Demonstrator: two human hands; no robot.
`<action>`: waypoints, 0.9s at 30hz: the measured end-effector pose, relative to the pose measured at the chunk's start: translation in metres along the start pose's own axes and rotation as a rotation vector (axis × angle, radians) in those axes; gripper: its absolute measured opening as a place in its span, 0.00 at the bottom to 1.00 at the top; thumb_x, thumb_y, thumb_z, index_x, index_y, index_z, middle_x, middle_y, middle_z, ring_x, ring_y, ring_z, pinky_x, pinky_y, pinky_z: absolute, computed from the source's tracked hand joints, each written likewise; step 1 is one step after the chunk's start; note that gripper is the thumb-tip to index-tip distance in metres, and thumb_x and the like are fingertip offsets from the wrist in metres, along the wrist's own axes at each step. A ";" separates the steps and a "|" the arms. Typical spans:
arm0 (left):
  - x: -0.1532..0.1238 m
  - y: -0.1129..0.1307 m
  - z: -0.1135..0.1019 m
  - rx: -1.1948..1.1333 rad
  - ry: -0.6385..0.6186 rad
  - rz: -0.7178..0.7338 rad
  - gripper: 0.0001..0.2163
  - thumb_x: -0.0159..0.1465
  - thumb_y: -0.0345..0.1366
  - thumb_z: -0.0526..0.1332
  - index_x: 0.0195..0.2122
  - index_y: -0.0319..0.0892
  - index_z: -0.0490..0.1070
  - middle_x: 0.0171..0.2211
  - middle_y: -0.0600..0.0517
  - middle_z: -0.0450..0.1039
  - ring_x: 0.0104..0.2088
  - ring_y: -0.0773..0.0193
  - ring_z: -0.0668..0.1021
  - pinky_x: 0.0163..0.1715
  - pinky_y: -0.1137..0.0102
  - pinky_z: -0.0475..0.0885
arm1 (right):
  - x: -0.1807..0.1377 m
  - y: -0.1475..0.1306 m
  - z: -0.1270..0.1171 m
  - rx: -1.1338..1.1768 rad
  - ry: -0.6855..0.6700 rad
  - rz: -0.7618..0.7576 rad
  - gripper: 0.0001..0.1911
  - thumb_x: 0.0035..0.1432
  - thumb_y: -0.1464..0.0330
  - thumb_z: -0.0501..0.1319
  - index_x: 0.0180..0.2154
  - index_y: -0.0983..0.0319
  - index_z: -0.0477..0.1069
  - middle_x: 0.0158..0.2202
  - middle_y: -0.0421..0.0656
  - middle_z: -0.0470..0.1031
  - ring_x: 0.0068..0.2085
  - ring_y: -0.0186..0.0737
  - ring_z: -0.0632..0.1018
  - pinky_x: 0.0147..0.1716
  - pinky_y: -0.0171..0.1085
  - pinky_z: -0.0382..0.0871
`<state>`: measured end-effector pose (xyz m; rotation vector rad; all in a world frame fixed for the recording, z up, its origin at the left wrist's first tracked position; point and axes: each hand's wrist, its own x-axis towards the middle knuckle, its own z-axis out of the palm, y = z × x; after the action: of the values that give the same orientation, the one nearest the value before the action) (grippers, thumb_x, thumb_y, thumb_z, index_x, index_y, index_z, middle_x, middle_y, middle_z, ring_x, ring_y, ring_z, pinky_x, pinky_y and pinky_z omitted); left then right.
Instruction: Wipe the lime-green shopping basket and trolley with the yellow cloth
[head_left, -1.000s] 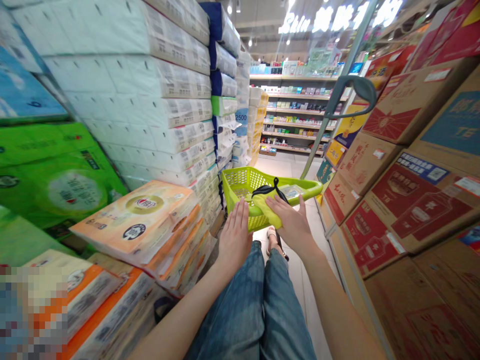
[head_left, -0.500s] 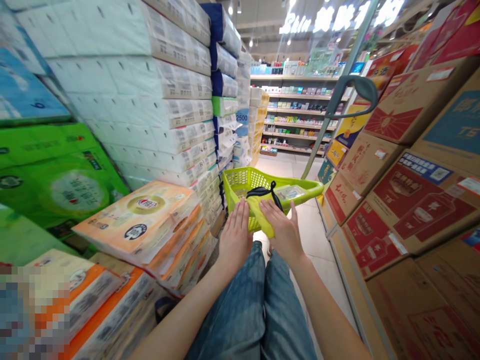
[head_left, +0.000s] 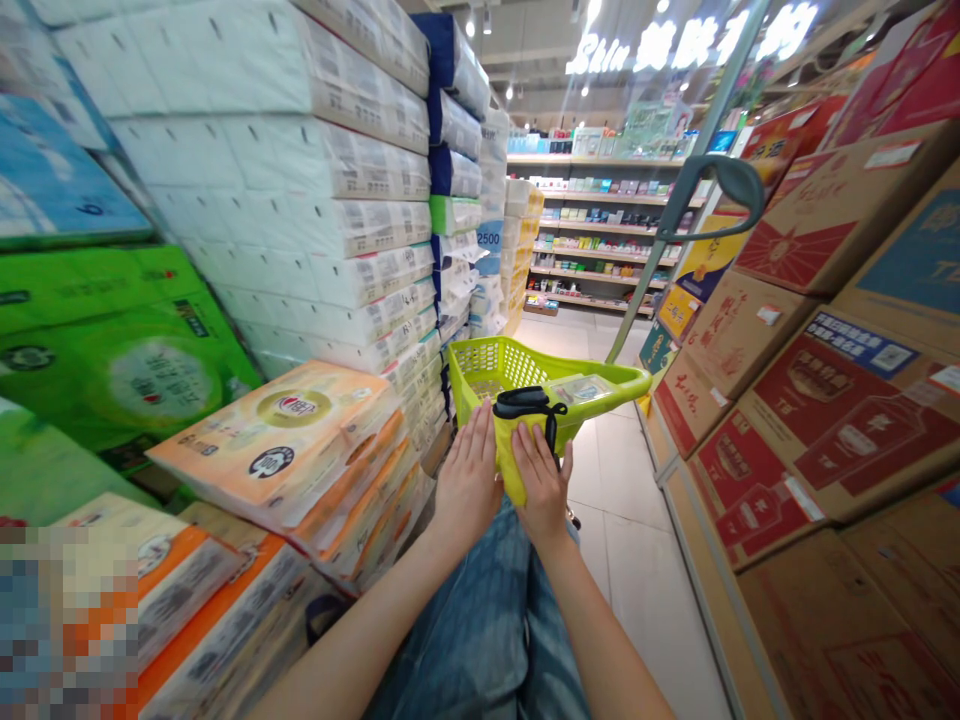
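floor: pale glossy tiled floor [head_left: 637,520], seen running down a pretty narrow aisle

left side: white plastic-wrapped tissue packs [head_left: 300,200] are stacked really high, with orange-and-white tissue packs [head_left: 277,440] laid lower down and green plastic-wrapped packs [head_left: 127,350] beside them

middle stack: dark blue and white wrapped packs [head_left: 454,170] are piled in a tall column further along

right side: brown cardboard cartons with red print [head_left: 817,400] are stacked tilted along the aisle

far end: long store shelves lined with small boxed goods [head_left: 592,240] are set across the back

light: small round ceiling lights [head_left: 487,20] are lit, and a glowing white sign [head_left: 682,45] is hung above the shelves
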<state>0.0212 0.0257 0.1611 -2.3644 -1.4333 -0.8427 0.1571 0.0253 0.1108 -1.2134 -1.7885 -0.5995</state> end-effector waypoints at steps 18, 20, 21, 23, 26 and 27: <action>0.000 0.001 0.002 -0.011 0.001 -0.002 0.39 0.62 0.30 0.57 0.70 0.33 0.37 0.71 0.39 0.43 0.71 0.53 0.50 0.67 0.57 0.56 | -0.023 0.039 0.021 -0.109 0.108 0.029 0.28 0.65 0.73 0.51 0.66 0.60 0.55 0.58 0.51 0.73 0.65 0.42 0.66 0.69 0.55 0.33; 0.000 0.001 0.002 -0.020 0.011 -0.002 0.40 0.62 0.31 0.58 0.70 0.33 0.36 0.71 0.39 0.43 0.71 0.53 0.51 0.67 0.57 0.57 | -0.023 0.046 0.018 -0.122 0.108 0.127 0.30 0.65 0.72 0.50 0.67 0.61 0.52 0.60 0.54 0.70 0.66 0.46 0.65 0.68 0.59 0.35; 0.000 0.002 0.003 -0.025 0.017 0.002 0.40 0.62 0.31 0.58 0.70 0.33 0.36 0.71 0.39 0.43 0.71 0.52 0.51 0.67 0.56 0.57 | -0.023 0.045 0.017 -0.119 0.111 0.158 0.30 0.65 0.72 0.50 0.68 0.62 0.52 0.61 0.55 0.69 0.66 0.48 0.65 0.67 0.61 0.36; 0.000 0.002 0.003 -0.031 0.029 0.007 0.40 0.61 0.30 0.58 0.70 0.34 0.35 0.71 0.38 0.43 0.71 0.52 0.51 0.66 0.56 0.58 | -0.021 0.035 0.017 -0.103 0.112 0.155 0.30 0.66 0.71 0.50 0.68 0.62 0.52 0.61 0.55 0.69 0.66 0.47 0.65 0.68 0.60 0.37; 0.000 0.002 0.003 -0.013 0.025 0.003 0.40 0.60 0.27 0.55 0.70 0.33 0.36 0.71 0.38 0.43 0.71 0.53 0.50 0.66 0.56 0.57 | -0.016 0.016 0.017 -0.065 0.059 0.018 0.27 0.67 0.71 0.50 0.67 0.59 0.55 0.59 0.49 0.72 0.65 0.42 0.67 0.69 0.54 0.35; 0.000 0.002 0.003 -0.003 0.018 -0.003 0.39 0.60 0.26 0.55 0.70 0.32 0.36 0.71 0.38 0.44 0.71 0.54 0.50 0.67 0.57 0.57 | -0.015 0.012 0.016 -0.052 0.042 -0.029 0.27 0.67 0.71 0.51 0.66 0.58 0.56 0.58 0.48 0.73 0.65 0.40 0.67 0.70 0.53 0.33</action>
<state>0.0234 0.0261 0.1588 -2.3513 -1.4300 -0.8652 0.1640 0.0353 0.0894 -1.2030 -1.7673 -0.6876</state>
